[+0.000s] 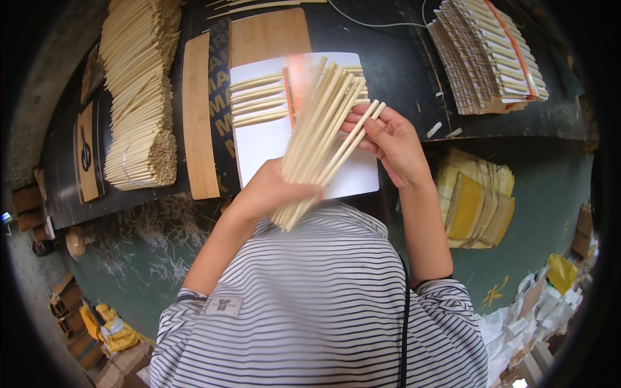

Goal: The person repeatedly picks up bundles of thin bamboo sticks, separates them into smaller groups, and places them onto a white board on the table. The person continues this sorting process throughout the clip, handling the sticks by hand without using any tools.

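A loose bundle of pale wooden sticks (315,126) is gripped near its lower end by my left hand (271,189). My right hand (393,140) pinches two of the sticks (356,133) between thumb and fingers, a little apart from the bundle's right side; their lower ends run down toward my left thumb. Beneath both hands lies a white card (262,153) on the table. Several pairs of sticks (259,97) rest across its upper left, with an orange-printed band (289,92) over their right ends. The bundle hides the middle of the card.
Long stacks of bundled sticks (140,97) stand on the black table (378,39) at left. Scissors (85,150) lie on a board further left. Stacked cards with sticks (490,58) sit at the far right. A wooden board (271,34) lies behind the card. Wrapped yellow packages (478,203) rest lower right.
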